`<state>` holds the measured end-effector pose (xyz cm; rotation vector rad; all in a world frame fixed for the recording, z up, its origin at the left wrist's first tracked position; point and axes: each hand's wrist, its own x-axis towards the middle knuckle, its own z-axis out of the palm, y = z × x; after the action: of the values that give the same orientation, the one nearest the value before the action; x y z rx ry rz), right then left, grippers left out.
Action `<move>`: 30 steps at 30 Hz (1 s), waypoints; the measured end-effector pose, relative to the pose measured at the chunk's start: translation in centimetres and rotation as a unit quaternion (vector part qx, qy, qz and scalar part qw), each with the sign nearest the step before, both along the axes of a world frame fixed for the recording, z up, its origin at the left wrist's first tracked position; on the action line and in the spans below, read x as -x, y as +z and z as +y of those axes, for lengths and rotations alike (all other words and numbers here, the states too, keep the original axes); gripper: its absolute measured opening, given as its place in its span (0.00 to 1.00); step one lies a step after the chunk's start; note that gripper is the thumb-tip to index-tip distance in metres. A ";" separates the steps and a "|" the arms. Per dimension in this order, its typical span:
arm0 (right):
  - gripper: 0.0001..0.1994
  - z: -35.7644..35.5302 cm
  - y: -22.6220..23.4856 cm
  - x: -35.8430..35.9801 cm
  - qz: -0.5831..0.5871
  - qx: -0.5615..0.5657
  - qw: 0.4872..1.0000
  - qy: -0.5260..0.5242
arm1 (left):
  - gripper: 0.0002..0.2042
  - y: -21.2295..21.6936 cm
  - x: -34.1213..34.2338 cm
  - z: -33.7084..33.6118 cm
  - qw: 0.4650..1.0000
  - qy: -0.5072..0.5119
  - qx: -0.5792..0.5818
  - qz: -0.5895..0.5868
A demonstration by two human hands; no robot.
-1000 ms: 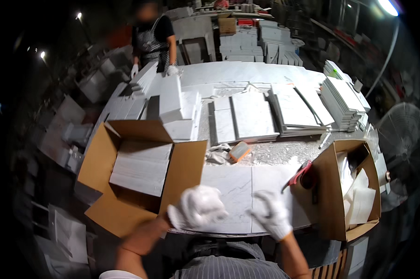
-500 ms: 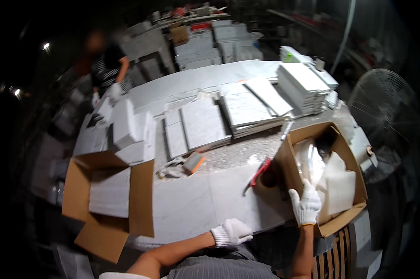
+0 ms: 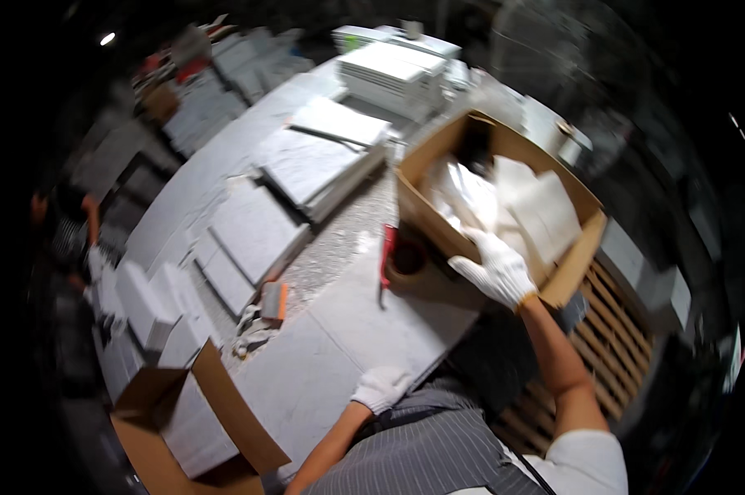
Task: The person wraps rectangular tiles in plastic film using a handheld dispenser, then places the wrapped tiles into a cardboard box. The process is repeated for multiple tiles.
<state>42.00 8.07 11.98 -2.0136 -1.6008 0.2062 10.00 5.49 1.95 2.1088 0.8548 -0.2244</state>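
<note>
While my right grip (image 3: 498, 268) is open at the right carton (image 3: 426, 216), left grip (image 3: 382, 389) is by the near tabletop (image 3: 331, 241) edge. Closure unclear.

No lettering, numbers or signs can be read: none shows legibly on the right-hand cardboard box (image 3: 430, 216), the white packing sheets (image 3: 540, 210) inside it, the left-hand cardboard box (image 3: 242, 412), the red tape dispenser (image 3: 387, 247), the orange-and-grey block (image 3: 273, 302) or the stacked white tiles (image 3: 387, 68).
</note>
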 end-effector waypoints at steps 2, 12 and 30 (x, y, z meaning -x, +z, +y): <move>0.29 -0.2 1.9 -1.6 0.139 0.070 0.988 -0.008 | 0.17 -0.8 0.6 0.4 1.000 0.002 -0.006 0.013; 0.25 2.3 2.0 -13.5 0.005 0.122 0.990 -0.078 | 0.13 -2.9 1.0 0.7 0.997 -0.014 -0.079 0.021; 0.11 17.4 -9.7 -12.7 -0.237 0.180 0.949 -0.109 | 0.14 -2.5 -0.4 1.3 0.995 0.016 -0.039 0.089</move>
<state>54.74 25.46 2.25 -2.6607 -1.6868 -0.0870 10.40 6.84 -0.52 2.1692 1.0153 -0.3736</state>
